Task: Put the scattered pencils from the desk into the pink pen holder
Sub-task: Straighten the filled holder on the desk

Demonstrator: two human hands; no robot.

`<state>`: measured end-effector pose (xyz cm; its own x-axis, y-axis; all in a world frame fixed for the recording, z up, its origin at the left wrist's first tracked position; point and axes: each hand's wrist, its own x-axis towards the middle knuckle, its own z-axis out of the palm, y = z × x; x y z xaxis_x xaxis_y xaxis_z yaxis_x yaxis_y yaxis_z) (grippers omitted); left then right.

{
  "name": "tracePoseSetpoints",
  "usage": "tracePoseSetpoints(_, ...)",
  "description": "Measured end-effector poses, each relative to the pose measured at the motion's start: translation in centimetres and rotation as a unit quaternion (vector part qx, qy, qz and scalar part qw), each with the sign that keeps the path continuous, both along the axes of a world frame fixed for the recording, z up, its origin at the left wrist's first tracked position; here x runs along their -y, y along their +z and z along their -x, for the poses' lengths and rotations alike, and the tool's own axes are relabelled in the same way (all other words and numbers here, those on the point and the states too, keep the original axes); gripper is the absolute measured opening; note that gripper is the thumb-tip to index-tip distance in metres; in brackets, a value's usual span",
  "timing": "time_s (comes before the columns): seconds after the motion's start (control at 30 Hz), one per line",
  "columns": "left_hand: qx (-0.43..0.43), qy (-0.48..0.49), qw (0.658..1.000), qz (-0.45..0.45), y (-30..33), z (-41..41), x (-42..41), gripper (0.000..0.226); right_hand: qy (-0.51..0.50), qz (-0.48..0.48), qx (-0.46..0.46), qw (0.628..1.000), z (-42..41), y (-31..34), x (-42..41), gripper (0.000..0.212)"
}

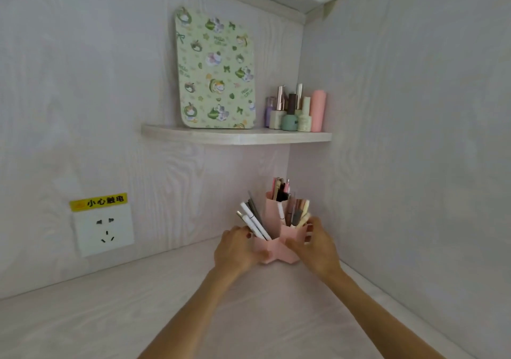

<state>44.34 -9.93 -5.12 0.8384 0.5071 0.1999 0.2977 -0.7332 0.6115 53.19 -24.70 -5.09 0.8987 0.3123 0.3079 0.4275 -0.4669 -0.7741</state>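
The pink pen holder point(278, 248) stands on the desk in the corner where the two walls meet. Its compartments hold several pens and pencils: white and grey ones point(255, 221) lean left out of the low front compartment, while others point(280, 190) stand in the tall back tube and the right compartment. My left hand point(237, 248) grips the holder's left side, fingers curled around it. On the opposite side my right hand point(315, 244) grips the holder, fingertips at its rim. No loose pencils show on the desk.
A corner shelf point(235, 136) above carries a green patterned board point(215, 68) and several small bottles point(296, 112). A wall socket point(103, 233) with a yellow warning label sits at the left. The pale desk top point(110, 322) stretches toward me.
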Motion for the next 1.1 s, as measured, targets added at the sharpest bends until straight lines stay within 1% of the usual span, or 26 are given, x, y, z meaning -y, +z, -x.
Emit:
tracePoseSetpoints(0.1,0.003,0.018,1.0,-0.01,-1.0,-1.8,0.0,0.068,0.017,0.018,0.016,1.0,-1.6,-0.4,-0.3,0.058)
tracePoseSetpoints(0.17,0.018,0.026,0.999,-0.013,-1.3,-2.5,-0.1,0.066,0.013,0.039,0.032,0.999,-2.4,-0.4,-0.5,0.053)
tracePoseSetpoints(0.27,0.041,0.043,0.998,-0.005,-1.4,-3.6,0.0,0.054,-0.035,0.071,0.073,0.994,-3.3,-0.3,-1.3,0.053)
tracePoseSetpoints(0.33,0.058,0.047,0.997,0.009,-1.4,-3.9,0.1,0.049,-0.073,0.067,0.115,0.988,-3.3,0.0,-1.9,0.046)
tracePoseSetpoints(0.37,0.064,0.048,0.997,0.013,-1.4,-4.1,0.2,0.045,-0.076,0.071,0.135,0.985,-3.4,0.1,-2.2,0.042)
tracePoseSetpoints(0.43,0.072,0.056,0.996,0.012,-1.4,-4.6,0.1,0.036,-0.059,0.105,0.178,0.977,-3.7,0.3,-2.6,0.034)
tracePoseSetpoints(0.53,0.071,0.059,0.996,0.012,-1.2,-5.5,-0.1,0.029,-0.032,0.166,0.225,0.96,-4.5,0.2,-2.6,0.043)
tracePoseSetpoints(0.6,0.057,0.057,0.997,0.006,-1.0,-6.0,-0.1,0.024,-0.026,0.198,0.242,0.95,-4.8,0.1,-2.5,0.038)
tracePoseSetpoints(0.7,0.046,0.065,0.997,-0.004,-1.0,-6.7,-0.2,0.021,-0.007,0.197,0.246,0.949,-5.1,-0.1,-2.3,0.038)
tracePoseSetpoints(0.8,0.045,0.078,0.996,0.001,-1.0,-6.9,-0.5,0.026,0.009,0.184,0.255,0.949,-5.4,0.0,-2.1,0.037)
tracePoseSetpoints(0.9,0.03,0.042,0.998,0.022,-1.2,-6.9,-0.8,0.028,0.014,0.192,0.25,0.949,-5.4,0.3,-2.1,0.037)
tracePoseSetpoints(1.0,0.014,-0.029,0.998,0.062,-1.4,-6.3,-1.4,0.032,0.022,0.193,0.244,0.95,-5.3,0.7,-2.1,0.036)
tracePoseSetpoints(1.1,0.002,-0.089,0.992,0.092,-0.9,-5.6,-1.1,0.042,0.028,0.238,0.232,0.943,-5.1,1.8,-1.9,0.039)
